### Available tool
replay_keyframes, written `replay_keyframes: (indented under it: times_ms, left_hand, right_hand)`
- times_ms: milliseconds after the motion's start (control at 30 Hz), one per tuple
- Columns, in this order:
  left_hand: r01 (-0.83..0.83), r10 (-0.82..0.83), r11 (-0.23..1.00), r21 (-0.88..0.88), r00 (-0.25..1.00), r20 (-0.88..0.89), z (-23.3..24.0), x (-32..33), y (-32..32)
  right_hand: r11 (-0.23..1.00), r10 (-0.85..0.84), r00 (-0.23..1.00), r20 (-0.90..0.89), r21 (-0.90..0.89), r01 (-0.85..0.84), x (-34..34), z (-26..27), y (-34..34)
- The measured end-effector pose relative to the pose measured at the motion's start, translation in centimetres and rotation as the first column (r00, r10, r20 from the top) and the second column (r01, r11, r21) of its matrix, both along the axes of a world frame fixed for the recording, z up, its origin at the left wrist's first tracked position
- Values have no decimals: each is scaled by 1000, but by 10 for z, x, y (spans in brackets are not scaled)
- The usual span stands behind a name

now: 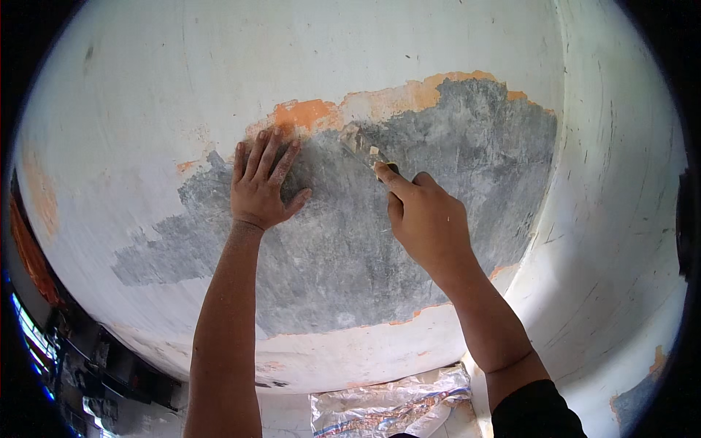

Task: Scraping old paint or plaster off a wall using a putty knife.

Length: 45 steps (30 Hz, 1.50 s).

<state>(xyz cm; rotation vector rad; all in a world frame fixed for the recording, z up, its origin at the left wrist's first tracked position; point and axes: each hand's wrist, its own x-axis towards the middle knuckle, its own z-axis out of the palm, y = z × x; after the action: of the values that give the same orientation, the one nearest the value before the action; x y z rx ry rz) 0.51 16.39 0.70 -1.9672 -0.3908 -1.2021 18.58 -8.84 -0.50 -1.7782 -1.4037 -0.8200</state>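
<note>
My right hand (430,219) grips a paint scraper (362,143) by its dark handle, the index finger stretched along it. The blade lies against the wall by the upper edge of a bare grey patch (339,263), where the paint is gone. Spread flat on the wall, my left hand (265,180) holds nothing. Its fingertips touch the ragged border of the patch, near a strip of exposed orange paint (306,112). White paint (274,49) surrounds the patch on the wall.
A wall corner (539,232) runs down the right side. Below, a crumpled plastic sheet (383,405) with paint flakes on it lies on the tiled floor (285,413). Dark furniture or equipment (126,367) stands at lower left, beside an orange cloth-like thing (33,252).
</note>
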Motion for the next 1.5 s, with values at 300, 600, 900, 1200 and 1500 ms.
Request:
replay_keyframes:
  times_ms: [300,600,900,1200,1500]
  left_hand:
    - [-35,35,999,29,999,-14,-2,-2,-1]
    - [-30,31,999,26,999,-11,-1,-1,0]
    - [-7,7,1000,25,1000,-14,1,-3,0]
    - [-21,22,999,32,1000,-13,1,1,-1]
    - [20,-22,999,35,998,53,-10,4,3]
  right_hand:
    - [1000,-1,1000,5,-31,1,4,-2,-7]
    - [1000,11,1000,-17,29,-10,11,-8,-5]
    - [999,18,1000,-16,51,-17,13,-9,-6]
    - [983,86,996,-29,168,-80,20,-10,10]
    - [951,218,968,-126,249,-182,26,-35,14]
